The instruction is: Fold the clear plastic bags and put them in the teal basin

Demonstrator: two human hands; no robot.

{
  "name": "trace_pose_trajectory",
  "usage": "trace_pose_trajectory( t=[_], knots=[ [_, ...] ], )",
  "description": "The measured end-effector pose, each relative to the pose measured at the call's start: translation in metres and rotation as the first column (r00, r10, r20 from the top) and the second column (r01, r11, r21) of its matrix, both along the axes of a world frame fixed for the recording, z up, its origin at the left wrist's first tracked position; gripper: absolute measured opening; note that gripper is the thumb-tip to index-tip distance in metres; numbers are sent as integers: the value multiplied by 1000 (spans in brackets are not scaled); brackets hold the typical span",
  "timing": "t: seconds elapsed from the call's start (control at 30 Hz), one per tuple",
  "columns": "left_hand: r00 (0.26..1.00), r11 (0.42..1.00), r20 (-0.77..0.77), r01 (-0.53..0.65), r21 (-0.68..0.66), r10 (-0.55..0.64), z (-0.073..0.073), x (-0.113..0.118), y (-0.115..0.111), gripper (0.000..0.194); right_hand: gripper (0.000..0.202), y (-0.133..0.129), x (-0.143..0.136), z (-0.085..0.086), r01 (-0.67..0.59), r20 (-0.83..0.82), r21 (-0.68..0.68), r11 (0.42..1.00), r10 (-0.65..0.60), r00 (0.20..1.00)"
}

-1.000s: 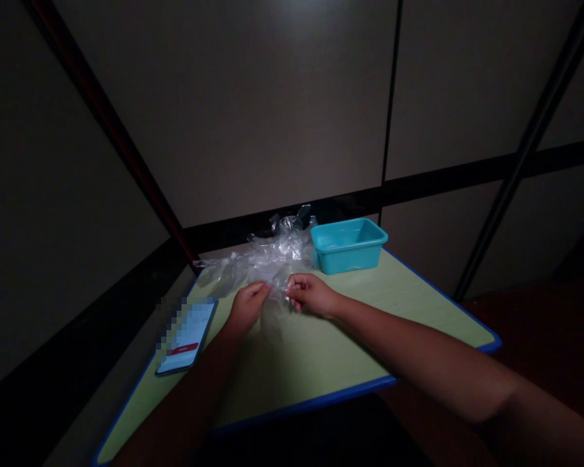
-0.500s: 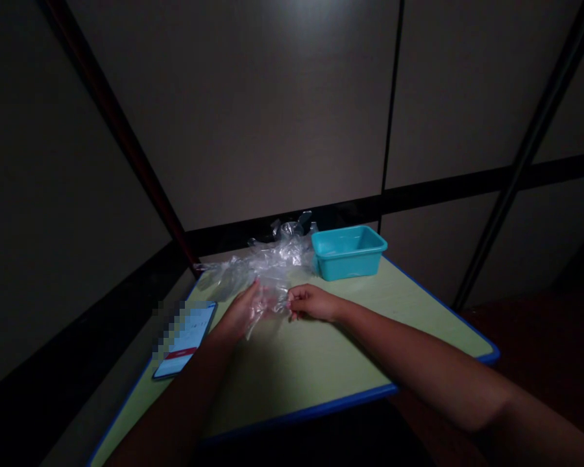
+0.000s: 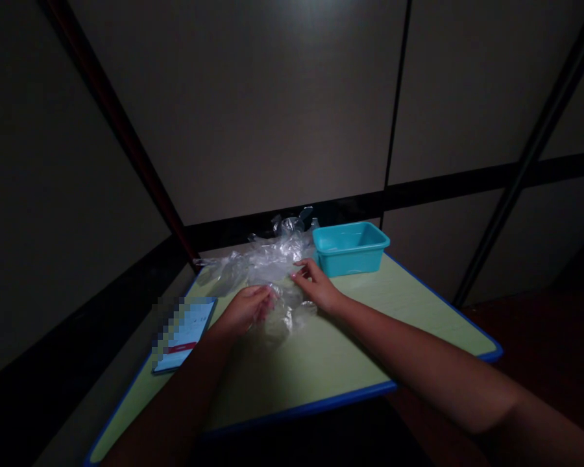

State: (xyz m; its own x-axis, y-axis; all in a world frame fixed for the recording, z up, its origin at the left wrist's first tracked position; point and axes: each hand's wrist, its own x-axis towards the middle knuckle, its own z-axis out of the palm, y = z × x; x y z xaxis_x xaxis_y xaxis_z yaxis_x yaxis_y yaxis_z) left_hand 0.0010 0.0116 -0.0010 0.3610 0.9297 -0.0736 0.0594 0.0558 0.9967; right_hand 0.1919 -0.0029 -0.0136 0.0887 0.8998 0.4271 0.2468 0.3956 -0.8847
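Note:
My left hand (image 3: 249, 307) has its thumb and fingers pinched on a thin, clear plastic piece (image 3: 288, 319), which hangs crumpled to the right over the table. Whether it is a bag or a glove, I cannot tell. My right hand (image 3: 317, 285) is just above it, fingers apart and slightly bent, with nothing seen in its grasp. Right behind both hands lies a crumpled heap of clear plastic (image 3: 282, 246), some of it with finger-like flaps. A turquoise plastic basket (image 3: 351, 262) stands beside the heap, beyond my right hand.
A phone (image 3: 189, 331) with a lit screen, partly blurred, lies by the left edge of the light green table (image 3: 316, 383), which has a blue rim. Dark wall panels (image 3: 282, 130) rise close behind and to the left.
My right hand has let go of the clear plastic piece and moved slightly up and right, its fingers spreading. The piece now hangs from my left hand, which has shifted a little right.

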Motion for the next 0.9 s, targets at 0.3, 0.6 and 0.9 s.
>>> trace_pose_trajectory(
  t=[0.3, 0.6, 0.9],
  knots=[
    [988, 995, -117, 101, 4, -100, -4, -1, -2, 34, 16, -1, 2, -4, -350, 140, -199, 915, 381, 914],
    [988, 999, -149, -29, 45, 35, -3, -6, 4, 34, 19, 18, 22, -2, -89, 24, -269, 959, 100, 995],
    [959, 998, -279, -40, 52, 53, -3, -9, 6, 33, 13, 23, 31, -3, -54, 28, -222, 974, 62, 998]
  ],
)
